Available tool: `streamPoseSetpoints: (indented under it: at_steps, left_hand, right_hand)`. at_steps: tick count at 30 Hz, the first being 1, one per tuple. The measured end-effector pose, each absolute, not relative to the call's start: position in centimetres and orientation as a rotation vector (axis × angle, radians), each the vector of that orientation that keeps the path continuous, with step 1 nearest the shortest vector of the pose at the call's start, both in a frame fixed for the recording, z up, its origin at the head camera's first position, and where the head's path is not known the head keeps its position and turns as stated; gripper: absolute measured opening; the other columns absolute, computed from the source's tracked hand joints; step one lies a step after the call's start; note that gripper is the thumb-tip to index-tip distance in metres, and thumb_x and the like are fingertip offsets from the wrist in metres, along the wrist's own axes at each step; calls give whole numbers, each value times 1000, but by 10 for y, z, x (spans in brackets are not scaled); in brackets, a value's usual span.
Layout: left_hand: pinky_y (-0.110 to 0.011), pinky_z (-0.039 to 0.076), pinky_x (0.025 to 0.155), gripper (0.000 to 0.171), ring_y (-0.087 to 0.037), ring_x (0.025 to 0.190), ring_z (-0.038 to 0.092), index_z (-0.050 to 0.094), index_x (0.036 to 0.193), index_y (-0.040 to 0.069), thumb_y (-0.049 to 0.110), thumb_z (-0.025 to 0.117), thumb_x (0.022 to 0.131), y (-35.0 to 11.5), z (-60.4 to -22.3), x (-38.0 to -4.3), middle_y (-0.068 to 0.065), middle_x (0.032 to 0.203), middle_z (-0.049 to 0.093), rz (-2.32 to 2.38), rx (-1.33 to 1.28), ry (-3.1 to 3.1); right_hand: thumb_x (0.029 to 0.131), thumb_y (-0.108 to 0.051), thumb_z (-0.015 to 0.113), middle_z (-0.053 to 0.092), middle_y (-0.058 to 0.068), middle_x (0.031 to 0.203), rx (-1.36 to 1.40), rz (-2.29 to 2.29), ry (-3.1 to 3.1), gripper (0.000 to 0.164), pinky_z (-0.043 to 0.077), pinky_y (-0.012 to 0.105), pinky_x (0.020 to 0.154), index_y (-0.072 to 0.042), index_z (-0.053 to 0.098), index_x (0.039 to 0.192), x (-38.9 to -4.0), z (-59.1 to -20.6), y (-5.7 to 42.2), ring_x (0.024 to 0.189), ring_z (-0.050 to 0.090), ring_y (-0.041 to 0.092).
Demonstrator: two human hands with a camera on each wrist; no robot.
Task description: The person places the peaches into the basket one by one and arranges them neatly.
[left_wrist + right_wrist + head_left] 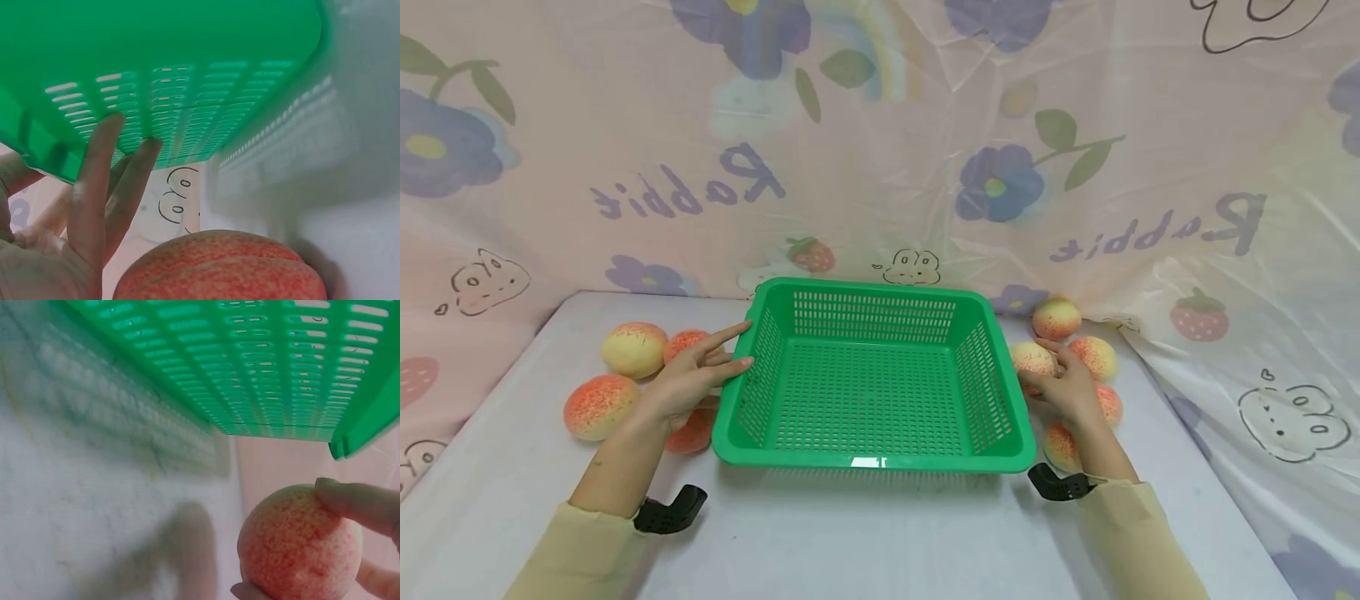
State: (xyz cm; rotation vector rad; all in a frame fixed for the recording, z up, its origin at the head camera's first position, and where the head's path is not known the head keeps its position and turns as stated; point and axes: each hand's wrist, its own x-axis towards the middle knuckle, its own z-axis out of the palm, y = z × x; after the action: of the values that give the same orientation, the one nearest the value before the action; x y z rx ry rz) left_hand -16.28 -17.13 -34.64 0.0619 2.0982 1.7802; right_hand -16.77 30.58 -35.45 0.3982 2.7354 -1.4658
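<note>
A green plastic basket [872,462] with slotted walls stands in the middle of the table in the head view. My left hand [688,379] holds its left rim, thumb and a finger over the edge; in the left wrist view other fingers [94,187] rest against the outer wall. Below them lies a red peach [222,269]. My right hand [1067,387] is beside the basket's right wall, pinching a yellow-and-red peach [300,550] between thumb and fingers. The basket's slotted side shows above that peach in the right wrist view.
Several peaches [634,350] lie left of the basket, partly behind my left hand. More peaches [1093,358] lie around my right hand. A white-covered table [880,550] carries everything. A patterned cloth [880,167] hangs behind and along the sides.
</note>
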Motion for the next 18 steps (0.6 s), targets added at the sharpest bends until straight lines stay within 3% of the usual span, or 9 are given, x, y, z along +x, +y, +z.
streamPoseSetpoints:
  at_steps: [3,6,8,9,10,13,15,17,18]
  left_hand:
    - [-33,57,77,71,-9,85,68,16,155,27,29,58,97,-172,-346,-163,-27,157,4,1783,56,2086]
    - [-31,57,76,71,-7,84,67,17,155,27,29,58,97,-172,-346,-163,-28,157,-4,1775,44,2093]
    - [-29,56,74,70,-5,79,65,18,155,27,28,58,97,-171,-346,-163,-31,149,20,1775,31,2098]
    - [-29,56,74,70,-5,79,65,18,155,27,28,58,97,-171,-346,-163,-31,149,19,1776,31,2099]
    - [-28,55,73,70,-4,77,63,19,155,26,28,59,97,-171,-346,-164,-27,134,33,1778,28,2102]
    - [-28,55,73,70,-4,78,62,19,155,26,28,59,97,-170,-346,-164,-25,133,32,1782,28,2101]
    - [-29,55,74,71,-5,82,63,19,155,25,28,59,96,-170,-346,-164,-26,152,12,1787,30,2098]
    - [-30,56,75,71,-6,82,64,19,155,25,28,59,96,-170,-346,-164,-24,149,17,1792,27,2093]
    - [-30,56,75,71,-6,81,64,19,155,25,28,59,96,-170,-346,-164,-20,139,26,1795,24,2092]
  right_hand:
    - [86,-19,69,57,23,111,410,-1460,2759,73,57,28,68,-10,33,149,-167,-352,308,66,65,10]
    - [86,-26,71,56,22,113,410,-1432,2797,75,56,26,67,-11,34,149,-165,-348,310,69,62,6]
    - [87,-28,71,53,24,121,411,-1423,2813,75,56,25,68,-10,34,149,-164,-345,311,74,59,3]
    - [87,-28,70,51,24,125,409,-1425,2815,75,56,25,69,-9,33,149,-163,-343,312,76,56,2]
    - [88,-27,69,48,26,129,398,-1448,2810,75,56,25,69,-7,32,149,-163,-342,312,78,56,1]
    - [88,-23,69,44,28,133,374,-1507,2796,75,56,21,67,-3,29,149,-164,-338,313,77,55,-1]
    - [88,-20,68,42,28,134,361,-1543,2790,74,56,21,67,-2,30,148,-164,-336,313,78,54,-2]
    - [88,-18,69,41,27,134,353,-1572,2793,71,56,21,66,-2,33,147,-165,-335,312,84,54,3]
    - [88,-17,69,40,26,134,352,-1581,2793,70,56,21,66,-2,35,146,-166,-334,311,89,53,6]
